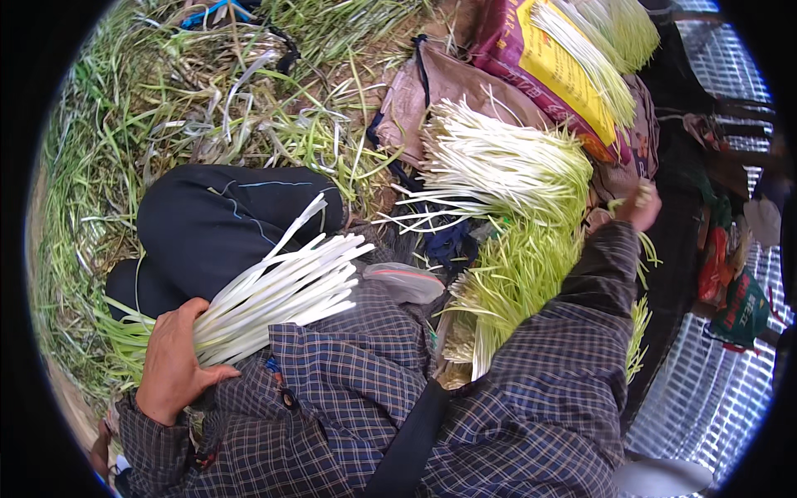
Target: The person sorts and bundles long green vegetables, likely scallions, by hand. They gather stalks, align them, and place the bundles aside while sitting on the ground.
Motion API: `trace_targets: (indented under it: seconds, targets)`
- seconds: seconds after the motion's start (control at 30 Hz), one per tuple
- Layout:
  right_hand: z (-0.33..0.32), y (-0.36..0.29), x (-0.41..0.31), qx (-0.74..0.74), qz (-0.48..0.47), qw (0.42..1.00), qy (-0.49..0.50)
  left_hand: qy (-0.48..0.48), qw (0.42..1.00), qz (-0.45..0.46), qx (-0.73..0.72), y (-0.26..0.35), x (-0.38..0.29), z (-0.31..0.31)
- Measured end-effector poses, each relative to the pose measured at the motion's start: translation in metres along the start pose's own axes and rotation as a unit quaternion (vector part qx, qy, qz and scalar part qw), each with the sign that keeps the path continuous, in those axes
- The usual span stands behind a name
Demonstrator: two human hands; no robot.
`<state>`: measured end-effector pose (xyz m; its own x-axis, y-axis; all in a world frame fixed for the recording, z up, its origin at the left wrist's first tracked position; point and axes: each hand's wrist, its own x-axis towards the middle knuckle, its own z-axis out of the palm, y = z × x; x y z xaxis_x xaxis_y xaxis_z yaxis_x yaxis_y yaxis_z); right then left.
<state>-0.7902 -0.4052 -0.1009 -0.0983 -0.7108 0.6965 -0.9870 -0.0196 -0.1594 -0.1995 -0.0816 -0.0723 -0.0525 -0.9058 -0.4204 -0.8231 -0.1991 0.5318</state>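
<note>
My left hand (171,361) is wrapped around a bunch of white-stemmed leafy greens (280,299), resting over my lap. Its white stem ends point away to the upper right, while the green leaves trail out behind the hand. My right hand (640,210), blurred, is stretched out at the right with curled fingers. A few thin green leaves (649,252) stick out around it. Left of that hand lies a large pile of the same greens (504,165), white ends to the left. More yellow-green leaves (523,267) lie below the pile, under my right forearm.
Loose trimmed leaves (187,118) cover the ground at the left. A purple and yellow printed sack (529,68) bears another bundle of greens (588,68). A pinkish woven sack (461,93) lies beside it. Bags (741,311) hang near bright netting (691,386) at the right.
</note>
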Motion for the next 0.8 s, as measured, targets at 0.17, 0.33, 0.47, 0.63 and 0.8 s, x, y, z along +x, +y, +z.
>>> trace_targets:
  seconds: [0.17,0.33,0.47,0.63,0.8]
  targets:
    - [0.099,-0.106,-0.102,-0.073,-0.15,0.915,-0.367,0.02,1.0,0.01,0.02,0.002,-0.006,0.001]
    - [0.141,-0.165,-0.118,-0.173,-0.224,0.818,-0.501,0.025,0.999,-0.003,0.021,0.004,-0.004,0.005]
    - [0.166,-0.167,-0.124,-0.164,-0.179,0.798,-0.551,0.021,1.0,-0.006,0.017,0.006,-0.001,0.002]
    - [0.187,-0.139,-0.147,-0.06,-0.088,0.838,-0.535,-0.012,1.0,-0.024,0.013,0.003,-0.001,-0.001]
    - [0.137,-0.159,-0.146,0.044,-0.138,0.863,-0.484,0.006,0.999,-0.009,0.048,-0.001,-0.013,0.0]
